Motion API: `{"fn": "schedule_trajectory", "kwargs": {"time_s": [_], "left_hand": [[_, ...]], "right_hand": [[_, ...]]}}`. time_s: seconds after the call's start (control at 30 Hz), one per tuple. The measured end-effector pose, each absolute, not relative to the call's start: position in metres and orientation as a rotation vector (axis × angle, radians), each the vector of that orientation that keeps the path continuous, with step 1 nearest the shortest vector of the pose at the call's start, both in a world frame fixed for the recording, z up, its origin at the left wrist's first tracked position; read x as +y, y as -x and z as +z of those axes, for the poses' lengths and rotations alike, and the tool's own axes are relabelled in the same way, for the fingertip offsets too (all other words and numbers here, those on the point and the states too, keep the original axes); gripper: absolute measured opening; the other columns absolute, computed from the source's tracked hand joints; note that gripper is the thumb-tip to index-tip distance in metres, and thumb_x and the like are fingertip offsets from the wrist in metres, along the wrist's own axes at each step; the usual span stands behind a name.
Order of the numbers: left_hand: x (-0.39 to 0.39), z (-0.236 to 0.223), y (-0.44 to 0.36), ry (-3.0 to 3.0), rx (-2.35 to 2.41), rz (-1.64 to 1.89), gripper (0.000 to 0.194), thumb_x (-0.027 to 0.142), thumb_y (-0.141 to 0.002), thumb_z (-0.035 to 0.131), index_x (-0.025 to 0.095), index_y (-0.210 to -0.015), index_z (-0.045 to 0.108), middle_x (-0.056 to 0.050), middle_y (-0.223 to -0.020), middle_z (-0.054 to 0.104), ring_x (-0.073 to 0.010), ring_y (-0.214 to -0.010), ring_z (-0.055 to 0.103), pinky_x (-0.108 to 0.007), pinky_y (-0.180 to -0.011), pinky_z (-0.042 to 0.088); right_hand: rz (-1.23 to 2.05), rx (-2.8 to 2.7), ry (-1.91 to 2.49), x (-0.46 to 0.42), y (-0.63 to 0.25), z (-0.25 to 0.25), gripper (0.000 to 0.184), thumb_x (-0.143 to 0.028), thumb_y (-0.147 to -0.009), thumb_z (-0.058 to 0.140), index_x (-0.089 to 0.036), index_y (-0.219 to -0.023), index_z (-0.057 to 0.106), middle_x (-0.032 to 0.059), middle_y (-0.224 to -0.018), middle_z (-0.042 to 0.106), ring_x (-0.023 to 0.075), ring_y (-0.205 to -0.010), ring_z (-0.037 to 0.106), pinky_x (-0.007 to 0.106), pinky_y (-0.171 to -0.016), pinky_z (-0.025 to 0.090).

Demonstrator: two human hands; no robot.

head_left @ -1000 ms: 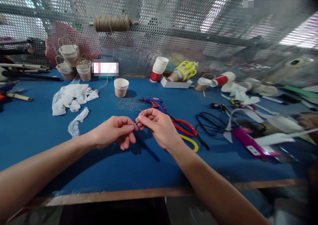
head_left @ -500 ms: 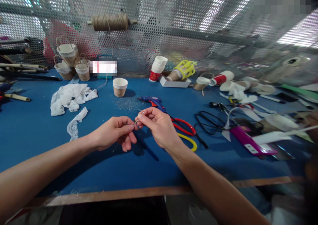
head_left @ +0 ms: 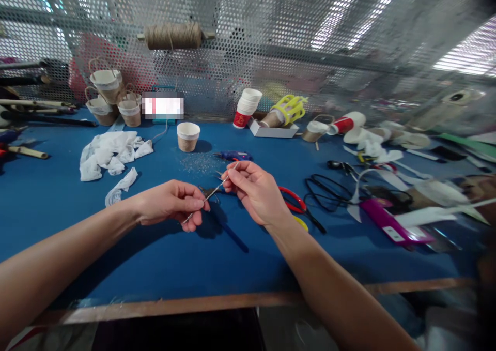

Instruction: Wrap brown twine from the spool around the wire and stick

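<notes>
A left hand [head_left: 173, 204] and right hand [head_left: 253, 193] pinch a thin, twisted silvery strand [head_left: 214, 191] above the blue tabletop [head_left: 155, 268], now farther apart than a half-second earlier, exposing more strand between the fingertips.

The twisted strand [head_left: 215, 189] looks rough, the blue tabletop [head_left: 163, 268] smooth and matt.

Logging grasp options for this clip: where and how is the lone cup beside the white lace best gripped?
Probably by opposite sides of its brown wall, just under the white rim of the cup, from the near side: it stands upright, widens upward and shows no handle.
</notes>
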State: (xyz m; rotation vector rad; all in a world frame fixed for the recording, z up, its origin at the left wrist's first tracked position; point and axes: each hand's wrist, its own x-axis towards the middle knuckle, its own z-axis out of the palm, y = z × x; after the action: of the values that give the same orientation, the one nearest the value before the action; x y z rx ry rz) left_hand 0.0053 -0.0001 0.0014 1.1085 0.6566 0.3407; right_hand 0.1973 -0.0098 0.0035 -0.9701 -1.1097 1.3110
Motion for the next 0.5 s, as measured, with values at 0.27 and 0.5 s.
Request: {"fn": "schedule_trajectory", "kwargs": {"time_s": [0.27, 0.5], "left_hand": [[-0.006, 0.001, -0.012, -1.165, 0.728, 0.428, 0.013, 0.025, -0.077, 0.055, 0.012, -0.075, 0.053, 0.000, -0.060, 0.062, -0.0074, -0.048, 0.056, -0.022, -0.052, 0.044], [-0.012, 0.003, -0.019, -1.316, 0.828, 0.436, 0.016, 0.026, -0.079, 0.052, 0.012, -0.071, 0.051, 0.001, -0.058, 0.061, -0.0074, -0.048, 0.056, -0.021, -0.050, 0.042]], "right_hand": [[1.343, -1.459, 1.020, -0.017, -0.189, -0.002, 0.013, -0.024, -0.072, 0.063, -0.016, -0.078, 0.055, -0.0009, -0.067, 0.059, 0.0085, -0.059, 0.057, 0.025, -0.060, 0.048], [1.292, -1.504, 1.058, -0.020, -0.188, -0.002, 0.009, -0.023, -0.073, 0.060, -0.016, -0.077, 0.055, -0.0009, -0.065, 0.059, 0.0093, -0.059, 0.059, 0.026, -0.061, 0.049]]}}
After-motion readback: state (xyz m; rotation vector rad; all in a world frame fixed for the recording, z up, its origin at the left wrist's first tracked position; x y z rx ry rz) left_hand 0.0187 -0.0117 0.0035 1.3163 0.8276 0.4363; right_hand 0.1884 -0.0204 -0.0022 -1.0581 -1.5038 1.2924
